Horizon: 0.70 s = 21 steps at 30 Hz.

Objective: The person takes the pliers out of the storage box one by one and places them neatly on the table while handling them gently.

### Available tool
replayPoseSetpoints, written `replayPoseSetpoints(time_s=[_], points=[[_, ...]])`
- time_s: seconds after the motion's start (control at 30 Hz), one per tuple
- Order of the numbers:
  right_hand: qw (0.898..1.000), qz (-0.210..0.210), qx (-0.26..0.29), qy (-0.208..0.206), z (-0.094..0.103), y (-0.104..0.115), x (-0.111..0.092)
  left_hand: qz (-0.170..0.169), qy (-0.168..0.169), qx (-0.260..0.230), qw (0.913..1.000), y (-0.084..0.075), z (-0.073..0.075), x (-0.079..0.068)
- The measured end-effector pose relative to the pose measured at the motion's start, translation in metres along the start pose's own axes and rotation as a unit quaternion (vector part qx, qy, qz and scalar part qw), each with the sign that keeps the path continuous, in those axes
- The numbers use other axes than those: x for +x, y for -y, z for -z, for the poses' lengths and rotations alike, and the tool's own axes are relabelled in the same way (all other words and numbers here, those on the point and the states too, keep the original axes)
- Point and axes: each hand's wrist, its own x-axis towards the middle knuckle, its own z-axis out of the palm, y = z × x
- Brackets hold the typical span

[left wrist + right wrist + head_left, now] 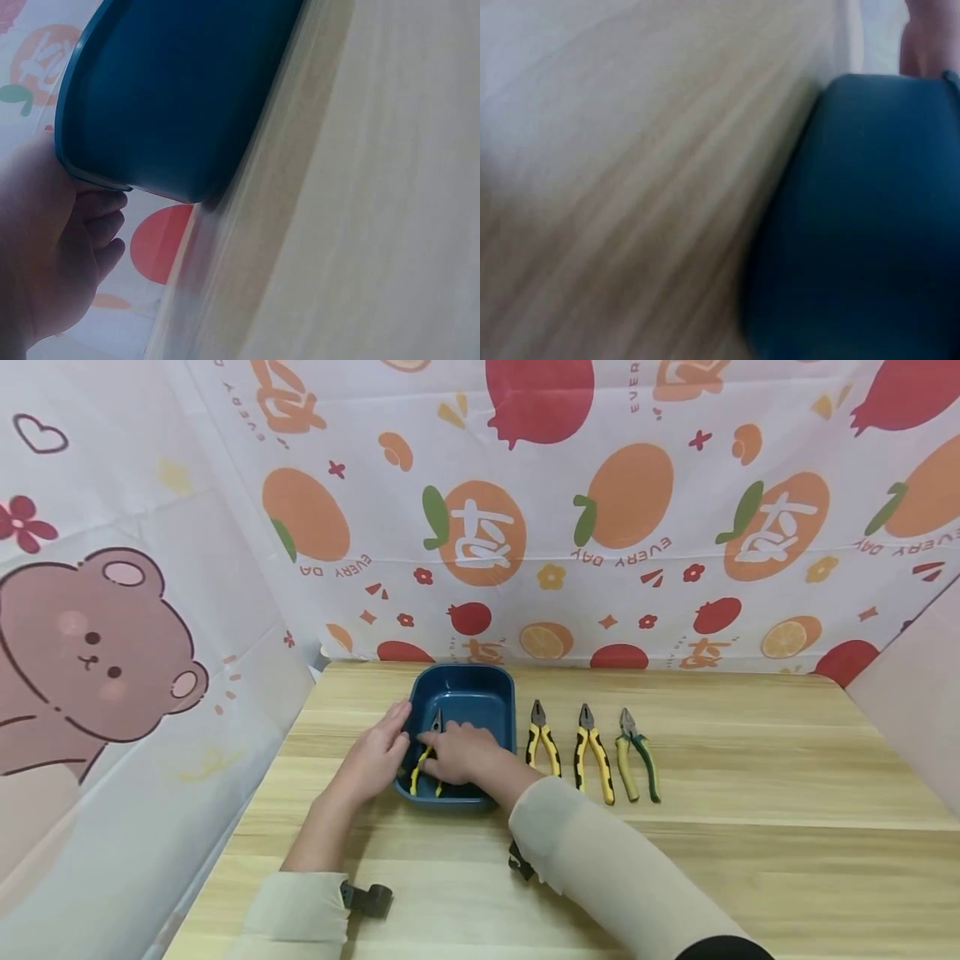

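A pair of needle-nose pliers (422, 768) with yellow and black handles lies inside a deep blue tray (468, 800), its slim nose toward the far side. My right hand (465, 753) reaches into the tray and pinches these pliers near the pivot, partly covering them. My left hand (372, 758) holds the tray at its left rim. In the left wrist view, that hand's bent fingers (103, 225) show beside the tray's outer wall. The right wrist view catches only the tray's outer side (855, 217), with the right hand's grasp out of sight.
Right of the tray, three pliers stand in a row on the wooden table (735, 760): two with yellow-black handles (551, 752) (594, 760), one with green handles (637, 760). My right forearm crosses in front of them. A fruit-print cloth (555, 618) hangs behind.
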Motion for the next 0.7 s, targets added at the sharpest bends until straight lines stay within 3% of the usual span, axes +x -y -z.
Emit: replayPoseSetpoints(time_s=[0.47, 0.6, 0.7], points=[[0.997, -0.064, 0.035, -0.026, -0.005, -0.005, 0.002, 0.011, 0.004, 0.002, 0.9999, 0.000, 0.001, 0.002], [0.991, -0.079, 0.097, -0.049, -0.005, -0.009, 0.004, 0.011, 0.002, -0.001, 0.9999, -0.001, 0.000, 0.001], [0.979, -0.095, 0.167, -0.069, -0.003, -0.011, 0.004, 0.011, 0.002, -0.001, 0.9999, -0.001, 0.000, 0.001]])
